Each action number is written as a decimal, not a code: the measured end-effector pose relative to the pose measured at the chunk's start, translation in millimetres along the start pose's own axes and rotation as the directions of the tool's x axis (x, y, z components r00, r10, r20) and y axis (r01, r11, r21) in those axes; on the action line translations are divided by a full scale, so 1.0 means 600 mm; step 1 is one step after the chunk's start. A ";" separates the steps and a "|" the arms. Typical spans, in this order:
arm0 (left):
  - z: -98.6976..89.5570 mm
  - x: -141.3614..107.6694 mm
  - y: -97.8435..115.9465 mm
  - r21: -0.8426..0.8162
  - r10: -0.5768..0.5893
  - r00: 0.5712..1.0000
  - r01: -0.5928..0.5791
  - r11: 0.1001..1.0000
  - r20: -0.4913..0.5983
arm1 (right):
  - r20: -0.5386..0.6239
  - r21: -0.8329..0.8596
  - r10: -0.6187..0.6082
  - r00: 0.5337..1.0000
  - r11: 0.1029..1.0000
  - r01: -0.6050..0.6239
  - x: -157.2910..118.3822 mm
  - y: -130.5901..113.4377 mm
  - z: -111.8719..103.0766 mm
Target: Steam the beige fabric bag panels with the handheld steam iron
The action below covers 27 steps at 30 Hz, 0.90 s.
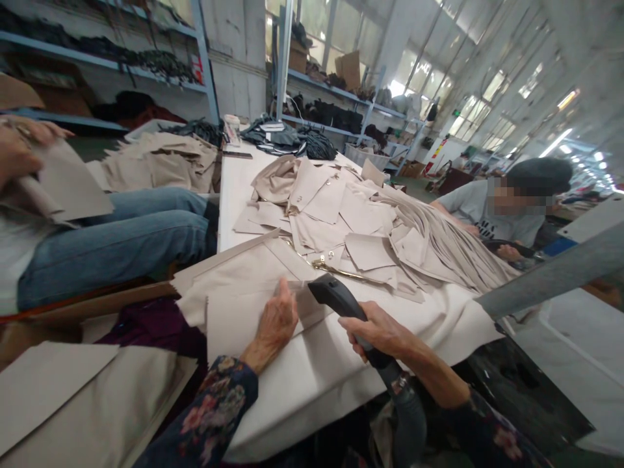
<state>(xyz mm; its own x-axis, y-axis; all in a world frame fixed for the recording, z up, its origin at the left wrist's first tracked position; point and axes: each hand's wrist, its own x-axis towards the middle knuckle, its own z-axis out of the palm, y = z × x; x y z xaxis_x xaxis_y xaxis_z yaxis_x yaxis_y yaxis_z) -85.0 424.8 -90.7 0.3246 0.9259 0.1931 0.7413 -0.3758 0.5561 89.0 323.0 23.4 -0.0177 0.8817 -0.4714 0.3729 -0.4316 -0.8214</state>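
Note:
My right hand (377, 331) is wrapped round the grip of a black handheld nozzle tool (336, 296), with a thick ribbed hose trailing down from it. The tool's blunt head hangs at the edge of a flat beige panel (244, 312); whether it touches cannot be made out. On that panel lies my left hand (277, 318), palm down, fingers stretched forward. Just beyond both hands is a gold zipper (351, 272) among beige pieces. A heap of beige cut pieces (331, 201) covers the middle of the white table (312, 364).
On the left sits a person in jeans (121, 234) holding beige pieces. Another person (517, 201) works at the right. A slanted metal post (550, 270) crosses the right side. Beige panels (97, 396) fill the lower left. Dark bundles (287, 136) lie at the table's far end.

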 end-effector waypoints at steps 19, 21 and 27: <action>-0.031 0.029 0.009 -0.541 -0.312 0.929 0.371 0.755 0.201 | -0.003 0.035 0.019 1.000 0.999 -0.019 0.036 0.005 0.030; -0.026 0.030 0.008 -0.533 -0.320 0.926 0.376 0.758 0.199 | -0.033 0.044 0.017 0.999 0.999 -0.016 0.058 0.001 0.026; -0.013 0.027 -0.001 -0.550 -0.295 0.944 0.326 0.769 0.147 | -0.292 0.050 -0.010 0.956 0.998 0.026 0.059 -0.023 -0.058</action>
<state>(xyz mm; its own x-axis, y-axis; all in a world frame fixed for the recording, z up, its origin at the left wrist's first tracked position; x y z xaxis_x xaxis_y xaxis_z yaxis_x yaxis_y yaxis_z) -84.6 440.2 -81.5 0.1744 0.9795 -0.1008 0.3530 0.0334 0.9350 115.5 366.7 29.2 0.2502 0.9032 -0.3489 0.3251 -0.4178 -0.8484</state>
